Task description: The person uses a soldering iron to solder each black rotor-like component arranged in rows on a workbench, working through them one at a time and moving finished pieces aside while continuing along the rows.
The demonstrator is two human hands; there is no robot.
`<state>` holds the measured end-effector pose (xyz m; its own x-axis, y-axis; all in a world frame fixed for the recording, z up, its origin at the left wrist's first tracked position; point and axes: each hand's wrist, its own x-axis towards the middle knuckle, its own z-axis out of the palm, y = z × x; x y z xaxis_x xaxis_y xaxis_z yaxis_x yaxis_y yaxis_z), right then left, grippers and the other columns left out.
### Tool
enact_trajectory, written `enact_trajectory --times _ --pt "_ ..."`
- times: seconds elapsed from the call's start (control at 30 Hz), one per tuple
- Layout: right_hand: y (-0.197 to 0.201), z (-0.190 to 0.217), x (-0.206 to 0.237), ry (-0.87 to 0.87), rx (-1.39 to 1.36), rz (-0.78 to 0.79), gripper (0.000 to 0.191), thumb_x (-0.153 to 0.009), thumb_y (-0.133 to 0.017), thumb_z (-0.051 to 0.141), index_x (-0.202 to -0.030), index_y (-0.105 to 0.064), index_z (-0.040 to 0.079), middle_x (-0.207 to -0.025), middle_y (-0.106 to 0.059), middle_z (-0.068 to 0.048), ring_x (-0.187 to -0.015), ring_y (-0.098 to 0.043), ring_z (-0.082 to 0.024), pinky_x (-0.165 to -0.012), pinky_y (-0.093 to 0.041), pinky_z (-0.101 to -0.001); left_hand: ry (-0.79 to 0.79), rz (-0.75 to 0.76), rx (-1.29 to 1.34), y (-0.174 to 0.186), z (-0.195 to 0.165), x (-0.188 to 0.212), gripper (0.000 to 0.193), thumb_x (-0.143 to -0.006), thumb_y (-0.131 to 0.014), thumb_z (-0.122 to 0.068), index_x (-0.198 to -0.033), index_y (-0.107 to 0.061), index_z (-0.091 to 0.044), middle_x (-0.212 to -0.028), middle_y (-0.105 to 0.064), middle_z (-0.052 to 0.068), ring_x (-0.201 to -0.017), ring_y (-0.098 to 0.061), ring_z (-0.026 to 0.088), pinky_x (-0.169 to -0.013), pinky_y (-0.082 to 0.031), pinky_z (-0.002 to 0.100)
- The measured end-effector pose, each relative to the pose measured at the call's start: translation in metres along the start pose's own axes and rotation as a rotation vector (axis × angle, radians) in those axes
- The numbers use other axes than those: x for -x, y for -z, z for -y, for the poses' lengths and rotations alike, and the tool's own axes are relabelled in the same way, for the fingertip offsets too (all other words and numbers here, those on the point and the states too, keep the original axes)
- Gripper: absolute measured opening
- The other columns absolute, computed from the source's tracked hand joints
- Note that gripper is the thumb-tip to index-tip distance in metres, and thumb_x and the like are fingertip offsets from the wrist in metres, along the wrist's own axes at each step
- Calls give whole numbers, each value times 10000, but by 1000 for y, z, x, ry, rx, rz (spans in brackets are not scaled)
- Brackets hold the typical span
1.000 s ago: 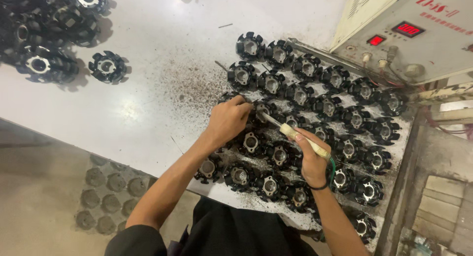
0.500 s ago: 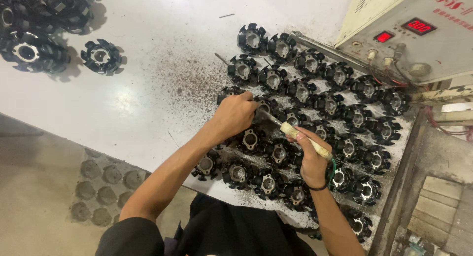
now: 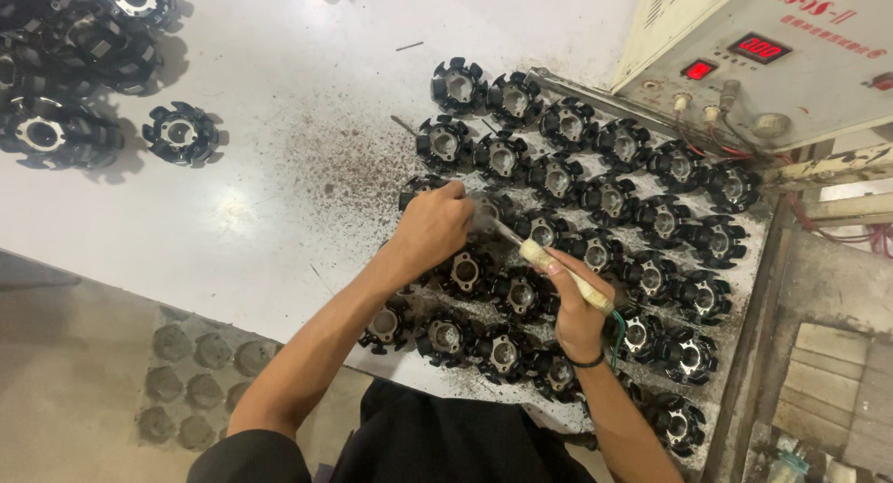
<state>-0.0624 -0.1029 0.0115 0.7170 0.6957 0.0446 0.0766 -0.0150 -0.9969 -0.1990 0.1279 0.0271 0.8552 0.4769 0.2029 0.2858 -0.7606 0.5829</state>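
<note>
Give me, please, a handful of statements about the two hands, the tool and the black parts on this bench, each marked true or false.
1. The right hand grips a pale-handled tool. True.
2. The left hand lies flat on bare table, away from any part. False: it rests on the black toothed parts set in rows, at the tool's tip.
3. A control box with red displays stands at the far right. True.
4. Every black part sits in the rows. False: a lone part and a pile lie far left.
5. The white table is spotless. False: dark specks are scattered beside the rows.
</note>
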Motion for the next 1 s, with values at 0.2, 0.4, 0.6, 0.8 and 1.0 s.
enact_trajectory --times 0.2,0.4,0.6,0.8,1.0 --pt "1 -5 0 -24 -33 -25 258 -986 -669 94 -1186 -732 -56 -1091 -768 -165 -983 -752 -221 -910 -600 -335 -42 -42 -36 -1 -1 1 104 -791 -632 -21 -839 -724 -16 -896 -654 146 -723 -690 368 -642 -565 486" --pt "0 -6 -1 25 -71 -14 274 -989 -682 108 -1202 -728 -58 -1118 -760 -184 -995 -749 -235 -915 -603 -352 -24 -34 -19 0 2 2 102 -835 -664 -74 -893 -745 -52 -871 -658 117 -672 -681 345 -577 -542 480" --pt "7 -1 -6 -14 -80 46 271 -992 -647 93 -1204 -715 -61 -1110 -762 -202 -977 -761 -260 -909 -616 -366 -53 -30 -53 4 3 -4 105 -803 -685 -124 -880 -714 -59 -887 -661 122 -710 -681 365 -620 -556 484" --pt "25 10 23 106 -178 -103 230 -1006 -660 93 -1195 -719 -25 -1126 -753 -205 -962 -770 -257 -899 -639 -356 -42 36 -7 24 -4 43 95 -861 -698 -137 -934 -732 -88 -909 -704 102 -707 -696 333 -591 -552 465" --pt "1 8 89 10 129 -6 270 -951 -702 112 -1173 -746 -35 -1062 -786 -168 -911 -744 -175 -805 -571 -242 -103 -92 15 33 -14 86 189 -818 -695 -69 -1004 -724 -84 -1017 -726 52 -898 -701 291 -712 -578 402"
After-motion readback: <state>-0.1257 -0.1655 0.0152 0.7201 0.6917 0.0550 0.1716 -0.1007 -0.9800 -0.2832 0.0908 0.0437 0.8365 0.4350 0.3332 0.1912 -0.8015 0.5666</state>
